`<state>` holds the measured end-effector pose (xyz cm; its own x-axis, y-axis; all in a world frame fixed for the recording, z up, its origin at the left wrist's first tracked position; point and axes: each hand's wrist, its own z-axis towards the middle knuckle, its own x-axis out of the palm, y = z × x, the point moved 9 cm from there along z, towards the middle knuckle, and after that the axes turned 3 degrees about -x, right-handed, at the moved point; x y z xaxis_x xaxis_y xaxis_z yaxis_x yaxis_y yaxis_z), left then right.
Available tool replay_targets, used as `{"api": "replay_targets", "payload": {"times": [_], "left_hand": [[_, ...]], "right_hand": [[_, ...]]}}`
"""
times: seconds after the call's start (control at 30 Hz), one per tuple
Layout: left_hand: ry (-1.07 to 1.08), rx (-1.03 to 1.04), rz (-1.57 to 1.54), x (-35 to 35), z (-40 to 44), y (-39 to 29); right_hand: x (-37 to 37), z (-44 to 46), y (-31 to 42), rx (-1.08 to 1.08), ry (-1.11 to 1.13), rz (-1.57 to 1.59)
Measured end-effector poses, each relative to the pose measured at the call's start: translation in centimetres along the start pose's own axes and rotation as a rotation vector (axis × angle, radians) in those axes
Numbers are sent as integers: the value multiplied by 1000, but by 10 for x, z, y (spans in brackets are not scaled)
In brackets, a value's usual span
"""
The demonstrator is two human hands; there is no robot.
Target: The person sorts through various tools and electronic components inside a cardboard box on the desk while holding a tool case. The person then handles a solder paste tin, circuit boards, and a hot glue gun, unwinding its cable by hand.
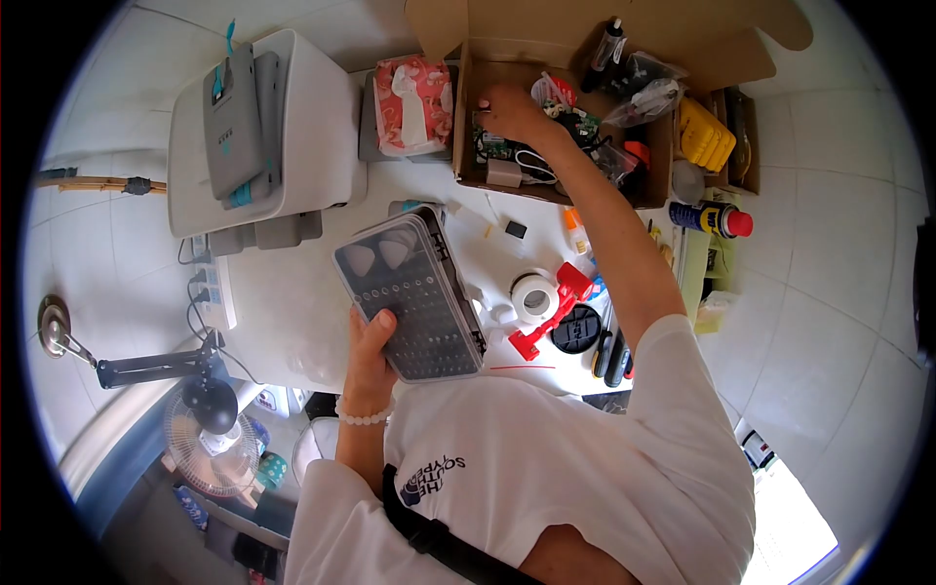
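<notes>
On the near left of the cardboard box (536,54), the left hand (371,356) holds a see-through case (409,292), thumb on its lid, other fingers mostly hidden. Inside the box's left part, the right hand (512,109) has bent fingers, but I can't tell if they hold anything. This looks like the reaching-in step, so the next move needs careful fingers there and a steady case.

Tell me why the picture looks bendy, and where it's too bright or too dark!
Head view: probably a wide lens curves the lines between the white tiles and leaves black corners; head view, lower right: a bright patch is washed out to white; head view, top: the cardboard box is shadowed inside, and the right hand there looks dim.
</notes>
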<state>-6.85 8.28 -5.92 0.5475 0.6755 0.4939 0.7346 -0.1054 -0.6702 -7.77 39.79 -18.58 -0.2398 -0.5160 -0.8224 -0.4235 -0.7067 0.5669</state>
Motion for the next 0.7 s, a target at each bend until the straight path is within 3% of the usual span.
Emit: {"api": "replay_targets", "payload": {"times": [0.23,0.3,0.5,0.63,0.7], "left_hand": [[9,26,-25,1,0,-2],[10,32,-27,1,0,-2],[24,48,-36,-4,0,-1],[36,39,-38,-4,0,-2],[36,37,-38,-4,0,-2]], "right_hand": [[-15,-6,-1,-35,84,249],[-12,-11,1,13,239,410],[-49,-34,26,-129,154,644],[-64,-67,35,-69,154,610],[-76,-83,34,-55,43,624]]}}
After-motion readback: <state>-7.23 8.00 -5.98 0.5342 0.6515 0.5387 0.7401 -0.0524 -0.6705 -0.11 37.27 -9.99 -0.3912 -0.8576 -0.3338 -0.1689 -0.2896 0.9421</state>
